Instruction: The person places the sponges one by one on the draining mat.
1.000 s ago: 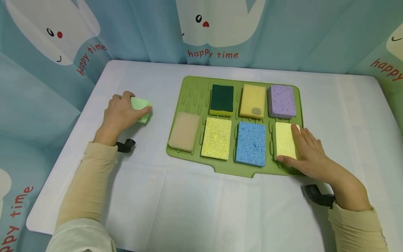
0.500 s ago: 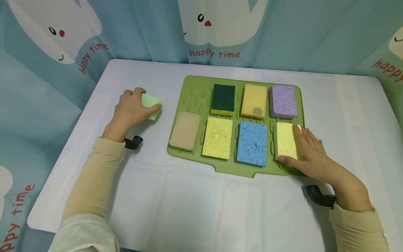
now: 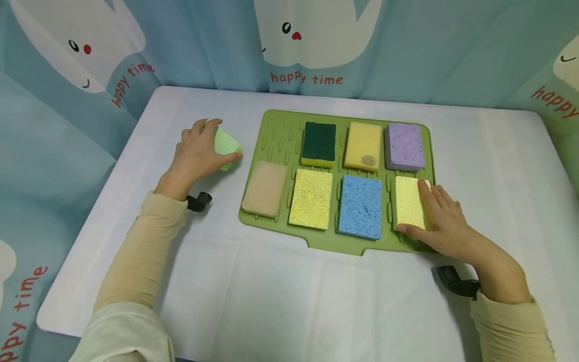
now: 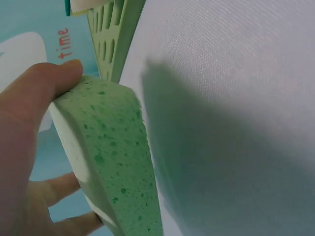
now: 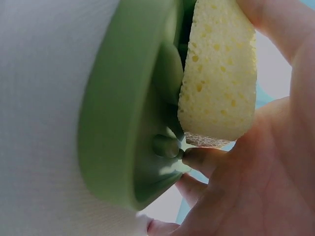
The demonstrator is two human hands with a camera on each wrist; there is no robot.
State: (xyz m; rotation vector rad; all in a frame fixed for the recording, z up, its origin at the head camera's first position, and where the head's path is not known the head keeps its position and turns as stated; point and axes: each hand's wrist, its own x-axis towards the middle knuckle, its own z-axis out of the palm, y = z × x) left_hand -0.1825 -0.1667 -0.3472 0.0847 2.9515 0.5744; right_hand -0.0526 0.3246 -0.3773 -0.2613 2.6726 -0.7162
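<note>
My left hand (image 3: 196, 157) pinches a pale green sponge (image 3: 225, 143) between thumb and fingers, left of the green drying mat (image 3: 334, 245). In the left wrist view that sponge (image 4: 115, 152) stands tilted on edge, its shadow falling across the white cloth. My right hand (image 3: 448, 218) grips a pale yellow sponge (image 3: 409, 201) at the mat's front right corner, thumb at its near edge and index finger at its far edge. The right wrist view shows this sponge (image 5: 219, 73) close over the mat's raised ribs, the other fingers reaching past it.
Also on the mat are a beige sponge (image 3: 264, 189), a speckled yellow sponge (image 3: 311, 199), a blue sponge (image 3: 360, 207), a dark green-topped scrub sponge (image 3: 318, 143), a yellow sponge with a grey spot (image 3: 363, 145) and a purple sponge (image 3: 404, 147). A curtain (image 3: 203, 45) hangs behind the table.
My left hand has carried the pale green sponge right and slightly away from me, closer to the mat. The right hand and the sponges on the mat have stayed put.
</note>
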